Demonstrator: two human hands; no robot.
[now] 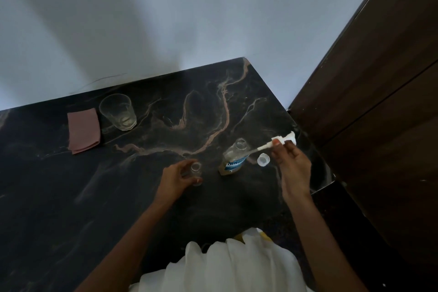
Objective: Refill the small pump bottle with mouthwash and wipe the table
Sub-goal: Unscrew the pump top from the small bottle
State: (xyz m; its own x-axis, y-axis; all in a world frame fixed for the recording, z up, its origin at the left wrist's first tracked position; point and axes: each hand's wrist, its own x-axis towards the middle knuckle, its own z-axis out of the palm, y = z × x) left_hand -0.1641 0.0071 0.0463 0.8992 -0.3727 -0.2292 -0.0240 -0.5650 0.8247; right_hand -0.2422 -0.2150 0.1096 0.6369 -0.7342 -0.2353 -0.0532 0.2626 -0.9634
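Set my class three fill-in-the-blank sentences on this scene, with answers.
The left hand grips the small clear pump bottle; the right hand holds its white ____.
The clear labelled mouthwash bottle stands with its white cap ____.
The folded pink cloth lies beside a clear drinking ____.
Answers: pump head; off; glass.
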